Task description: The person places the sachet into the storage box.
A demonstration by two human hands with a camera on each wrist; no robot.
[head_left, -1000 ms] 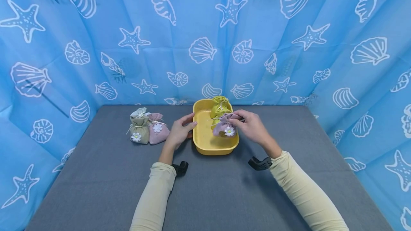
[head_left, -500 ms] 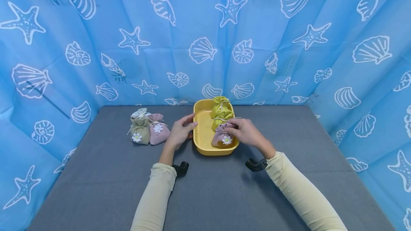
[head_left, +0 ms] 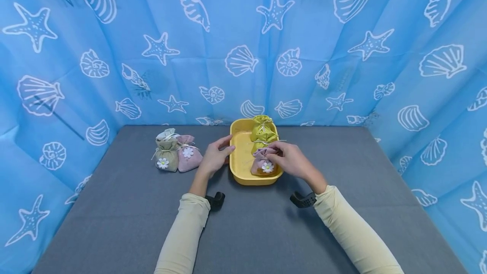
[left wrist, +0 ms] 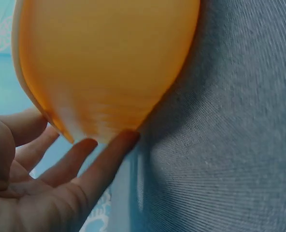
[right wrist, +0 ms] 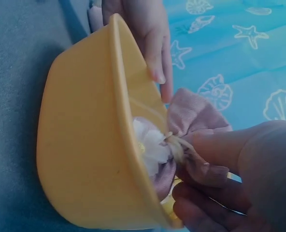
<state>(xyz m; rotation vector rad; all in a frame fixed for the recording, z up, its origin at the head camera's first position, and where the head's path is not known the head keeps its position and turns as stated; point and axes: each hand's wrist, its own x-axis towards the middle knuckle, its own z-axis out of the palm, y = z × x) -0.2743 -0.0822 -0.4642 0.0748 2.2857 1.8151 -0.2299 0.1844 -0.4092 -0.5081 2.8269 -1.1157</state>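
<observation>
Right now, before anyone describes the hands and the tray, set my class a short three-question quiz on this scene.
1. True or false: the right hand pinches the gathered top of the lilac pouch inside the yellow tray.
2. What does the left hand touch? A) the pink pouch B) the tray's left rim C) the tan pouch
3. How many pouches stand on the grey table left of the tray?

Key
1. True.
2. B; its fingers lie straight against the rim.
3. Two clearly: a tan pouch and a pink pouch, side by side.
</observation>
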